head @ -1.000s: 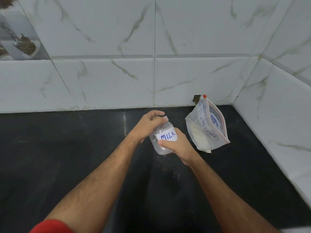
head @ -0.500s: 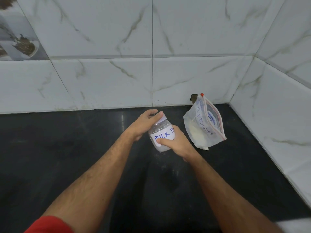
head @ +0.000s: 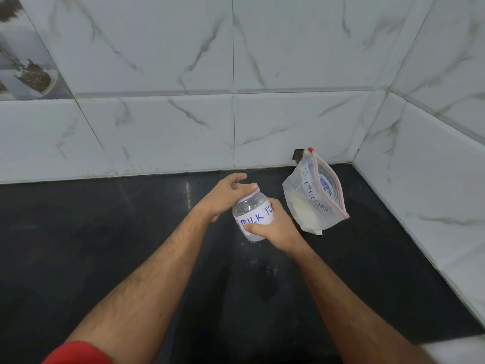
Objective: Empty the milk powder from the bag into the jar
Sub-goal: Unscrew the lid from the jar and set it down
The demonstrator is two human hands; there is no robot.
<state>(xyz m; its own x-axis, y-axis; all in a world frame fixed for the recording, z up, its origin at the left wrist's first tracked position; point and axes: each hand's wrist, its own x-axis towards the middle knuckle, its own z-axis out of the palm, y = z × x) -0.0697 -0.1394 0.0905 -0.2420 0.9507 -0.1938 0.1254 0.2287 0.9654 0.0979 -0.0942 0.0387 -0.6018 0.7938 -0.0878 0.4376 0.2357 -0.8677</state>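
A: Where's the jar?

B: The jar (head: 253, 215) is in the middle of the black worktop (head: 105, 245), a clear one with a white label reading "MILK PO…" in blue. It tilts a little, top leaning away to the right; I can't tell whether its base touches the surface.

A: And the hands?

B: The right hand (head: 273, 227) has its grip clamped round the lower body, thumb across the label. The left hand (head: 225, 195) is curled over the white lid (head: 252, 191), fingers closed on its rim.

A: So which step is that?

B: Opening the jar, I'd judge. The lid is on, so no pouring has begun.

A: The bag?

B: The zip bag (head: 315, 195) sits just to the right of the jar, close to the right hand but not touching it, leaning up near the corner of the tiled wall (head: 236, 127). It's marked "POWDER", with pale milk powder (head: 301, 208) pooled in its lower part. The red-edged zip strip looks closed, though I can't be sure.

A: What does the next move need?

B: Probably a twist of the lid against the right hand's hold, then somewhere to put the lid down. After that the jar should stand upright before the bag is opened and tipped; its mouth looks narrow, so powder could spill.
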